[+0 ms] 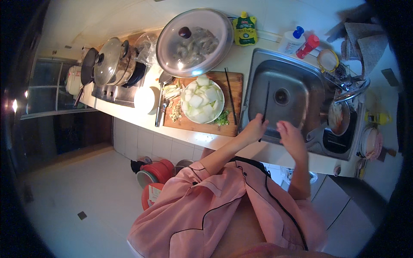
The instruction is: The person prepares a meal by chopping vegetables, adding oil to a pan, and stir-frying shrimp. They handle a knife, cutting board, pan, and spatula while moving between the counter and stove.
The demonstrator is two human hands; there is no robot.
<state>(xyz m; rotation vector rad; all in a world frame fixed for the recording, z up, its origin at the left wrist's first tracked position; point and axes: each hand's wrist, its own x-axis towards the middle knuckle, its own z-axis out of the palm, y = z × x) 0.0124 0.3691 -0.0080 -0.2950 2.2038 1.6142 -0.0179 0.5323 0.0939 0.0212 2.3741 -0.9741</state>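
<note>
My left hand (257,128) grips a dark chopstick (267,100) at the front left of the steel sink (298,72). Over the sink's front edge, my right hand (290,137) is slightly blurred, its fingers loosely bent and nothing visible in them. A second dark chopstick (230,95) lies along the right side of the wooden cutting board (198,128). On that board stands a white bowl (222,108) heaped with pale green cut melon or gourd pieces (201,98). Chopped green onion (222,118) and minced garlic (176,113) lie beside it.
A clear domed lid (167,48) covers shrimp (196,45) behind the board. Lidded cookware (111,64) occupies the stove at left. A faucet (353,92) and a pan (340,119) are at the sink's right. Two bottles (292,42) stand behind the sink.
</note>
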